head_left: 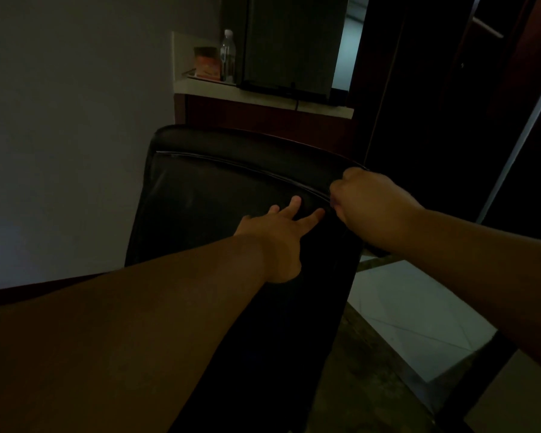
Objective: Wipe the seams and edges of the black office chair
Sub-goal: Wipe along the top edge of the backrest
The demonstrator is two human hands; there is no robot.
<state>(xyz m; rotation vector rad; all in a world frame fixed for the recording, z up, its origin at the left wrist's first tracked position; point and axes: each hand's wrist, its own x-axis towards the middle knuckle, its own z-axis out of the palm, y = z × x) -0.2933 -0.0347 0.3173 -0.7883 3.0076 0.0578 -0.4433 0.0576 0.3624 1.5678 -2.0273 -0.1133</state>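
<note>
The black office chair [219,195] fills the middle of the dim view, its leather backrest facing me with a curved seam running across the upper part. My left hand [275,232] lies flat on the backrest, fingers spread and straight, just below the seam. My right hand [366,201] is curled into a fist at the right end of the seam, by the chair's top right corner. No cloth shows in that fist; what it grips is hidden by the fingers and the dark.
Behind the chair stands a counter [263,95] carrying a clear bottle [228,56], an orange-labelled jar [206,62] and a dark box-shaped appliance [291,42]. A grey wall is to the left, dark doors to the right, pale floor tiles [413,314] at lower right.
</note>
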